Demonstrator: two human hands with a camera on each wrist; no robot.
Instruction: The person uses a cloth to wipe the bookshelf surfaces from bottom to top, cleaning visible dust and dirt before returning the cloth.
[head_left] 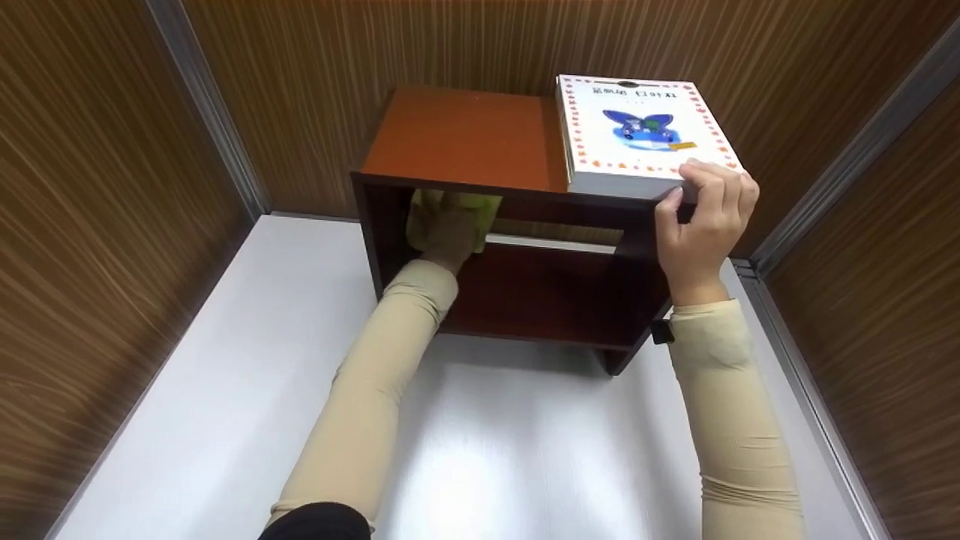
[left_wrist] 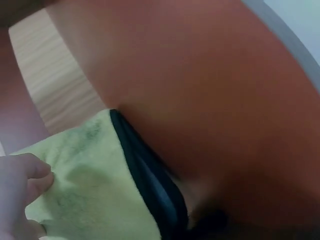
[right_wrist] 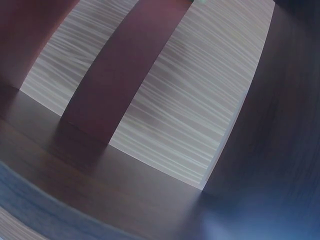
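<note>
My left hand (head_left: 448, 229) reaches into a brown wooden shelf unit (head_left: 465, 139) and holds a yellow-green cloth (head_left: 489, 210) near the inner left side. In the left wrist view, bent fingers (left_wrist: 37, 175) grip the cloth (left_wrist: 95, 185), which has a dark edging. On the right half of the shelf top lies a thick stack of white books (head_left: 637, 124), its top cover showing a blue butterfly. My right hand (head_left: 709, 214) grips the stack's front right corner, fingers bent over the cover and thumb at the front edge. The right wrist view does not show this hand.
Inside the unit is a lower board (head_left: 547, 292), with a rear crossbar (right_wrist: 117, 75) and open gaps behind. Beneath the unit lies a white surface (head_left: 480, 457). Wood-grained panels (head_left: 97, 187) with metal edge strips enclose the left, back and right.
</note>
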